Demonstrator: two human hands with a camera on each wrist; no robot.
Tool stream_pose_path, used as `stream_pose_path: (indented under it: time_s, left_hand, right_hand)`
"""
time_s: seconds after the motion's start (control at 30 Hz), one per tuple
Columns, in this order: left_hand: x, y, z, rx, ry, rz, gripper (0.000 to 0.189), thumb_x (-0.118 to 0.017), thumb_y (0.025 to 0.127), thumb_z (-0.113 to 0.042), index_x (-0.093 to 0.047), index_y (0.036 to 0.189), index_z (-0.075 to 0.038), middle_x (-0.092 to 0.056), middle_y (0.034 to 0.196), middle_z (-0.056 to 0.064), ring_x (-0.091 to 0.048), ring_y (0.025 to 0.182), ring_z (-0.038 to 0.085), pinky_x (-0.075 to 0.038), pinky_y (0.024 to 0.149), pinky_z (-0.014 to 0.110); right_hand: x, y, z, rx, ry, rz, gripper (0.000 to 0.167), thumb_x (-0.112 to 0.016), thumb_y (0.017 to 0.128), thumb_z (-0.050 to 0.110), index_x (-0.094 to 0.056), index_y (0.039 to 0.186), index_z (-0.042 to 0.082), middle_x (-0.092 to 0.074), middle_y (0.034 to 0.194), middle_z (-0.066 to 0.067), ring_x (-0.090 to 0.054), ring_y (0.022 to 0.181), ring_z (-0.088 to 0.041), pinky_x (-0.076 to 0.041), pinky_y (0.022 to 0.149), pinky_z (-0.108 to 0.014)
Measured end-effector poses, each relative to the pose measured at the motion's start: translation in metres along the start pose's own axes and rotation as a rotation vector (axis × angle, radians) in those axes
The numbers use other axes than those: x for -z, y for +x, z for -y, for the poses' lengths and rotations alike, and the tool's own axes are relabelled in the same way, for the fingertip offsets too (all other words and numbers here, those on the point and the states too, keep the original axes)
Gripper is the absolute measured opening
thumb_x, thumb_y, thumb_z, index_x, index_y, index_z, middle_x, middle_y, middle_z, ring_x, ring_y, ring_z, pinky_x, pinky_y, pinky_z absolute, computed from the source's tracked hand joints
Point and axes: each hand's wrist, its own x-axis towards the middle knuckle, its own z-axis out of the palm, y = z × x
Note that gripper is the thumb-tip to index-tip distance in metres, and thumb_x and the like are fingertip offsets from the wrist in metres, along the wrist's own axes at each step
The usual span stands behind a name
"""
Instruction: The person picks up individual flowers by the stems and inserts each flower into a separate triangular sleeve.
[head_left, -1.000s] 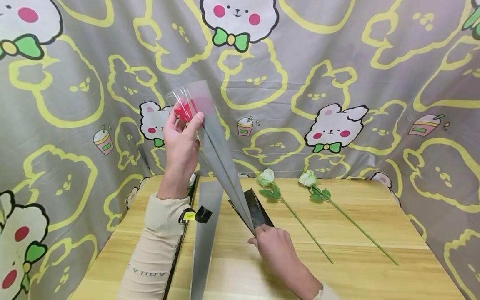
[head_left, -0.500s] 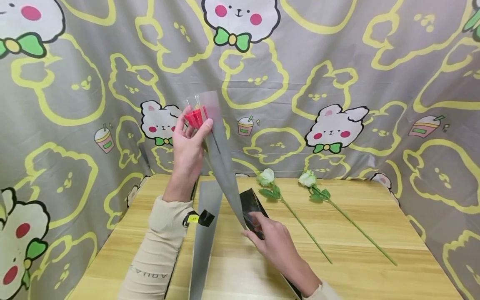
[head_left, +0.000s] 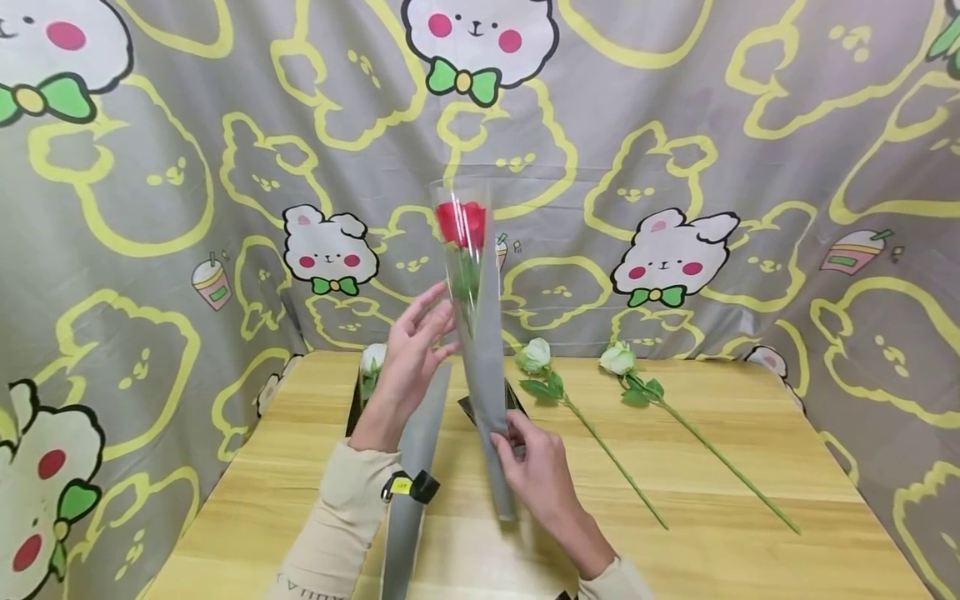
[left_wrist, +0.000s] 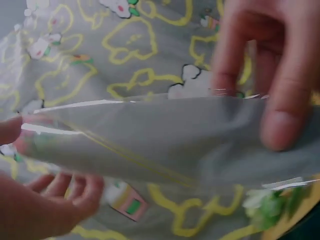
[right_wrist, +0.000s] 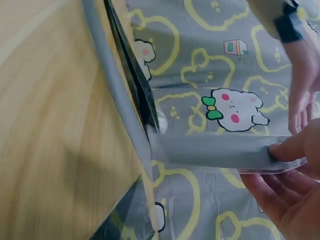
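A red artificial rose stands upright inside a clear and grey flower sleeve, slightly tilted above the table. My right hand pinches the sleeve's lower part between thumb and fingers; the right wrist view shows the thumb on its grey side. My left hand is beside the sleeve's left edge, below the bloom, with fingers spread and loosely extended. In the left wrist view, its fingers lie near the sleeve's flower end; whether they touch it I cannot tell.
Two white roses with green stems lie on the right of the wooden table. A flat grey sleeve lies left of centre, beside a white rose in a black sleeve. Another black sleeve lies behind my right hand.
My left hand has let go of the sleeve's top and moved down. The sleeve has turned more upright, its bloom now facing me. My right hand has taken hold of its lower part.
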Motion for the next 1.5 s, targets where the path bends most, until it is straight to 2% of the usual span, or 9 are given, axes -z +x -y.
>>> stream_pose_path:
  time_s: [0.2,0.4,0.53,0.73,0.87,1.0,1.1,1.33,1.5]
  left_hand:
    - [0.01,-0.006,0.029,0.097,-0.054,0.07,0.047,-0.054,0.1,0.007,-0.044,0.146,0.004,-0.062,0.114,0.006,-0.062,0.099,0.014,-0.052,0.085,0.027]
    - [0.018,-0.007,0.035,0.058,-0.007,-0.009,0.023,-0.061,0.097,0.008,-0.06,0.109,-0.011,-0.06,0.096,0.001,-0.061,0.088,0.013,-0.051,0.074,0.025]
    - [0.035,-0.007,0.03,0.068,0.075,-0.049,0.022,-0.064,0.098,0.005,-0.062,0.11,-0.013,-0.065,0.104,0.001,-0.063,0.092,0.013,-0.054,0.076,0.027]
    - [0.079,-0.013,0.027,0.157,0.169,-0.122,0.024,-0.063,0.098,0.004,-0.061,0.119,-0.007,-0.065,0.111,0.002,-0.064,0.096,0.013,-0.056,0.08,0.029]
    - [0.111,-0.022,0.032,0.239,0.285,-0.132,0.04,-0.062,0.101,-0.001,-0.051,0.139,0.003,-0.063,0.125,0.01,-0.064,0.099,0.011,-0.054,0.08,0.029]
    - [0.14,-0.03,0.05,0.309,0.38,-0.142,0.052,-0.06,0.103,-0.004,-0.04,0.149,0.008,-0.054,0.142,0.025,-0.063,0.101,0.011,-0.055,0.082,0.03]
    - [0.155,-0.035,0.072,0.355,0.429,-0.176,0.05,-0.062,0.102,-0.004,-0.044,0.146,0.01,-0.059,0.137,0.025,-0.065,0.096,0.012,-0.056,0.079,0.032]
    - [0.172,-0.05,0.113,0.416,0.565,-0.2,0.036,-0.066,0.096,0.0,-0.057,0.128,0.014,-0.071,0.095,0.009,-0.065,0.076,0.015,-0.056,0.066,0.033]
    - [0.17,-0.054,0.118,0.343,0.788,-0.214,0.037,-0.07,0.092,-0.001,-0.061,0.125,0.015,-0.07,0.096,0.015,-0.063,0.078,0.019,-0.051,0.065,0.03]
  right_hand:
    - [0.002,0.004,-0.001,-0.027,0.063,0.019,0.021,-0.08,0.086,-0.004,-0.067,0.096,0.01,-0.063,0.072,0.005,-0.062,0.066,-0.005,-0.053,0.056,-0.02]
    - [0.008,0.008,-0.001,-0.129,0.198,0.12,0.019,-0.077,0.092,0.008,-0.071,0.109,0.013,-0.073,0.085,0.005,-0.069,0.074,-0.007,-0.057,0.061,-0.024]
    - [0.015,0.011,-0.005,-0.196,0.227,0.089,0.023,-0.077,0.094,0.014,-0.072,0.117,0.016,-0.076,0.092,0.005,-0.072,0.078,-0.01,-0.057,0.06,-0.027]
    - [0.008,0.008,-0.025,-0.251,0.131,0.136,0.019,-0.076,0.093,0.008,-0.073,0.112,0.011,-0.075,0.093,0.002,-0.07,0.081,-0.012,-0.058,0.072,-0.029]
    - [0.005,0.003,-0.04,-0.282,0.026,0.213,0.021,-0.077,0.092,0.007,-0.072,0.112,0.009,-0.073,0.099,-0.006,-0.07,0.086,-0.019,-0.057,0.076,-0.036]
    - [0.007,-0.002,-0.051,-0.335,-0.089,0.263,0.028,-0.077,0.092,0.008,-0.071,0.118,0.005,-0.07,0.109,-0.014,-0.067,0.092,-0.029,-0.055,0.078,-0.047]
    - [0.012,-0.004,-0.062,-0.366,-0.187,0.273,0.032,-0.077,0.091,0.01,-0.069,0.122,0.002,-0.067,0.111,-0.017,-0.065,0.096,-0.034,-0.053,0.078,-0.051]
    - [0.034,-0.002,-0.086,-0.44,-0.341,0.155,0.037,-0.075,0.091,0.009,-0.067,0.126,0.001,-0.061,0.119,-0.025,-0.057,0.109,-0.045,-0.052,0.076,-0.057]
    - [0.055,0.0,-0.101,-0.497,-0.362,0.126,0.039,-0.072,0.092,0.007,-0.064,0.129,-0.003,-0.055,0.126,-0.031,-0.05,0.116,-0.051,-0.05,0.077,-0.06]
